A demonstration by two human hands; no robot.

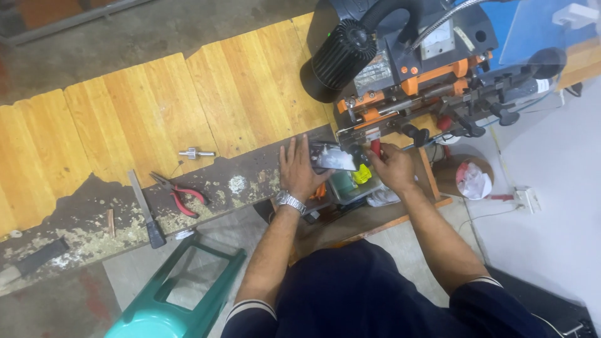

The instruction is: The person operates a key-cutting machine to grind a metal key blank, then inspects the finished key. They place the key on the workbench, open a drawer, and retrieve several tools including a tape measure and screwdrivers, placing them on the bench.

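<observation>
Left hand (pixel 299 169) grips phone (pixel 333 156), long axis along bench (pixel 125 112) front edge; right hand (pixel 393 168) pinches red-handled tool (pixel 375 148), upright; tray contents unclear.

Orange-and-black key-cutting machine (pixel 413 75), honey-yellow striped wooden planks (pixel 156 112), red-handled pliers (pixel 181 194), teal plastic stool (pixel 181 288), silver wristwatch (pixel 290 201), navy clothing (pixel 369 294).
</observation>
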